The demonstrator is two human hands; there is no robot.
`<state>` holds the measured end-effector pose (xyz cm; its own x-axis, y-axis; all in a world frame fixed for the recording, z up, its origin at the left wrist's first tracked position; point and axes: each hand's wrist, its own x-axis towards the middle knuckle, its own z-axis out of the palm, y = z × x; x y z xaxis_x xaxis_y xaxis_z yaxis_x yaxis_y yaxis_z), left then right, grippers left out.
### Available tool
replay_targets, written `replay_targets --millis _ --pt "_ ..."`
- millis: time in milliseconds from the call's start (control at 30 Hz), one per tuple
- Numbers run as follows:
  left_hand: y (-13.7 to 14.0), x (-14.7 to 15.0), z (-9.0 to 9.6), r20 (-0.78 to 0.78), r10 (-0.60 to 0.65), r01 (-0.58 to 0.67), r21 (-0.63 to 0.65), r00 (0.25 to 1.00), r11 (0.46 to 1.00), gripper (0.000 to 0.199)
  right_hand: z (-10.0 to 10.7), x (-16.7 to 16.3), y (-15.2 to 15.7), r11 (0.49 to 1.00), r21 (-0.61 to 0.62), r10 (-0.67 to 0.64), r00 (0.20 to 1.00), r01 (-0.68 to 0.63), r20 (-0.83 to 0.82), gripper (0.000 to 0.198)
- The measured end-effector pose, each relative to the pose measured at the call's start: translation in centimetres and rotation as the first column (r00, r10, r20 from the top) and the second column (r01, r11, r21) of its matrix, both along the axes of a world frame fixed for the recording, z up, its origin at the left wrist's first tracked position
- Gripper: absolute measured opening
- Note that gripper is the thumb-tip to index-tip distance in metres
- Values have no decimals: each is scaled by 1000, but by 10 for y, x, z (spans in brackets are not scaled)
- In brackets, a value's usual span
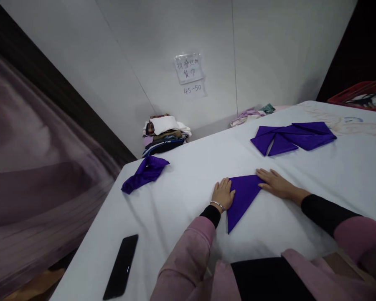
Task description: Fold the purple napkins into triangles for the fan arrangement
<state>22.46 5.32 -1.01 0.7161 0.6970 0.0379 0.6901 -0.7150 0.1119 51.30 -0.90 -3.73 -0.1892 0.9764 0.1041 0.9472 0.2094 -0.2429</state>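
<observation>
A purple napkin (pixel 242 196), folded into a triangle, lies flat on the white-covered table (pixel 188 200) in front of me. My left hand (pixel 222 195) rests flat on its left edge, fingers stretched out. At the triangle's upper right corner, my right hand (pixel 273 183) lies with its fingers extended and the fingertips touching the cloth. Neither hand grips anything. Farther right, beyond my right hand, are several folded purple napkins (pixel 313 136) that overlap one another. A loosely crumpled purple napkin (pixel 146 172) sits near the table's left edge.
A black phone (pixel 121 266) lies at the front left of the table. Behind the far edge stands a stack of folded clothes (pixel 166 134), with more cloth (pixel 249 116) to its right. A red basket (pixel 360 95) is at the far right. Paper signs (pixel 189 69) hang on the wall.
</observation>
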Motion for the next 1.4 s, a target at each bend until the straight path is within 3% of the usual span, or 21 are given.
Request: replay_targets --millis 100,167,233,333,433,600,700,800,867,933,1033,1133,1200,1400 --pt "1 0 -1 4 2 -2 5 1000 1000 51 6 21 3 989 -29 -145 989 145 3 67" --pt "2 0 -2 8 3 -3 6 1000 1000 51 14 13 1 985 -2 -172 985 172 2 69" --pt "2 0 -3 9 1 -1 7 1000 1000 51 21 -11 -4 995 47 -88 996 87 0 70" --pt "3 0 -4 8 -5 5 13 1000 1000 51 22 -56 -10 988 21 154 988 -154 -22 71" --pt "3 0 -4 10 -3 3 18 1000 1000 50 15 -76 -12 975 -21 218 974 -220 -60 68" --pt "4 0 -4 7 -2 1 30 1000 1000 49 9 -35 -7 994 -32 101 995 -102 -27 66" --pt "4 0 -4 11 -5 4 23 1000 1000 50 12 0 -4 998 -46 -48 999 48 2 66" --pt "5 0 -5 21 -5 5 14 1000 1000 50 15 7 -4 986 -11 -168 986 168 13 68" --pt "5 0 -6 21 -6 6 8 1000 1000 50 16 -12 -9 996 38 -86 996 85 9 71" --pt "5 0 -6 17 -8 8 9 1000 1000 50 16 -44 -19 993 75 93 996 -93 -2 72" --pt "5 0 -5 13 -8 8 15 1000 1000 50 14 -92 -36 941 90 330 943 -326 -37 72" --pt "4 0 -5 10 -9 8 16 1000 1000 50 12 -109 -43 898 55 439 897 -437 -55 72" --pt "5 0 -5 13 -9 8 21 1000 1000 49 12 -97 -40 913 28 408 911 -407 -53 70" --pt "5 0 -6 8 -8 8 13 1000 1000 50 11 -19 -12 994 -23 103 995 -103 -19 66"
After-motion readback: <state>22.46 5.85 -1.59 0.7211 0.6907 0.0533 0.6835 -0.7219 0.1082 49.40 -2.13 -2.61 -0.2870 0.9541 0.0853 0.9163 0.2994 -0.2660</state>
